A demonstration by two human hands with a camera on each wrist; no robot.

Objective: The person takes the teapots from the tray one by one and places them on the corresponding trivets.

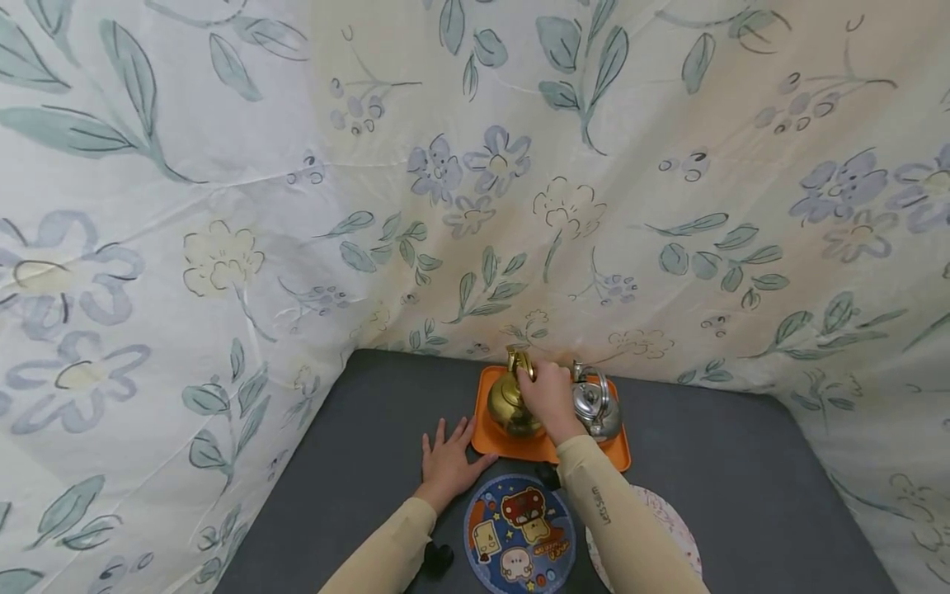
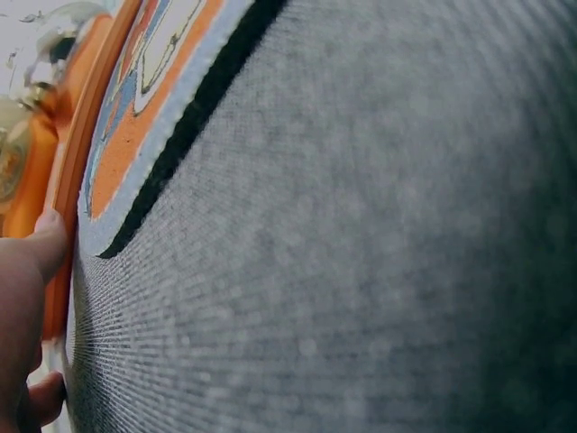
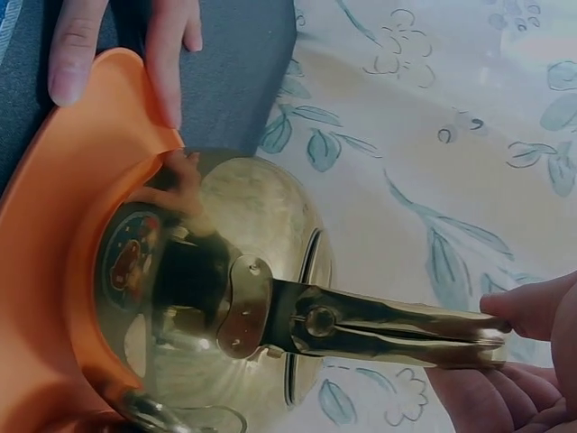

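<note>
A gold kettle [image 1: 510,410] stands at the left of an orange tray [image 1: 512,448]. My right hand [image 1: 551,400] grips its raised handle [image 3: 406,334] from the right, thumb on one side and fingers on the other. Beside it on the tray, to the right, is a silver kettle [image 1: 604,415], partly hidden by that hand. My left hand [image 1: 449,464] lies with fingers spread at the tray's front left corner. Its thumb [image 2: 50,239] touches the tray's edge in the left wrist view.
A blue round mat [image 1: 519,528] with cartoon prints lies in front of the tray. Right of it, a pale pink patterned round mat [image 1: 679,528] is partly under my right sleeve. A black heart-shaped piece [image 1: 438,561] sits near my left sleeve. Flowered cloth [image 1: 475,206] surrounds the dark tabletop [image 1: 712,445].
</note>
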